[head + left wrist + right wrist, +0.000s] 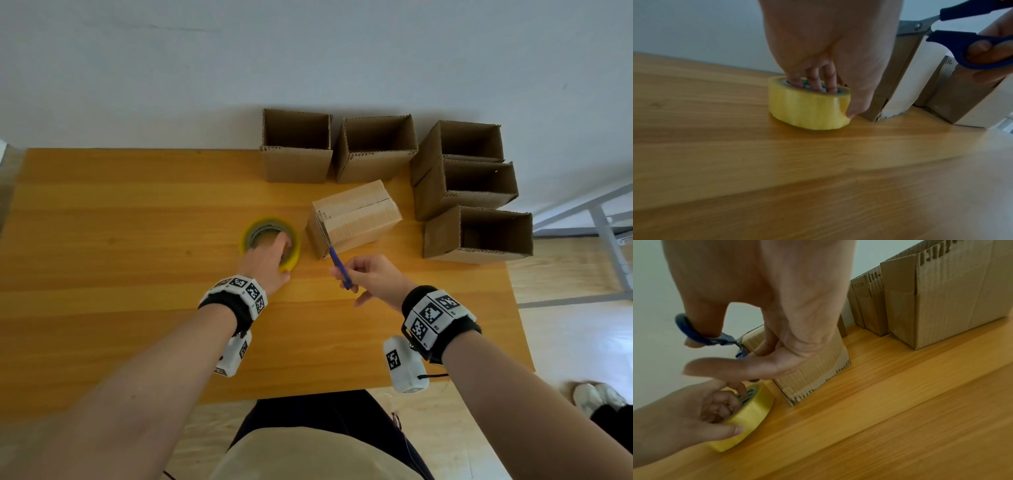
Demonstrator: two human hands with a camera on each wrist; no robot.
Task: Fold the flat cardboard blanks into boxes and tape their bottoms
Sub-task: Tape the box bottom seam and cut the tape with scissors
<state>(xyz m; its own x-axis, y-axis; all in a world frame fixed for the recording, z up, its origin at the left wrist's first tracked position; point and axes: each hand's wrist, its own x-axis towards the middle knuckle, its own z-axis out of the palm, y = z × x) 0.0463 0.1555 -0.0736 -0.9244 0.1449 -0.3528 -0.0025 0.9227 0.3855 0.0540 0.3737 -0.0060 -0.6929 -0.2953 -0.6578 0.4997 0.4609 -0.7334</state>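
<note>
A yellow tape roll [263, 229] lies flat on the wooden table [120, 222]. My left hand [279, 255] grips it, fingers [818, 81] down in the core and thumb on the outer wall. Just right of it stands a folded cardboard box [356, 216], closed flaps up, with clear tape along its seam. My right hand [352, 274] holds blue-handled scissors [339, 265], thumb and fingers through the loops. The blades reach the box's near left top edge, where the tape comes over the side. In the right wrist view the box [818, 373] stands behind the scissors [692, 332].
Several open-topped cardboard boxes stand along the back [296, 147] and right side [479, 236] of the table. The table's left half and near strip hold nothing but my arms. A white wall lies behind; a metal frame [603, 222] stands on the floor at right.
</note>
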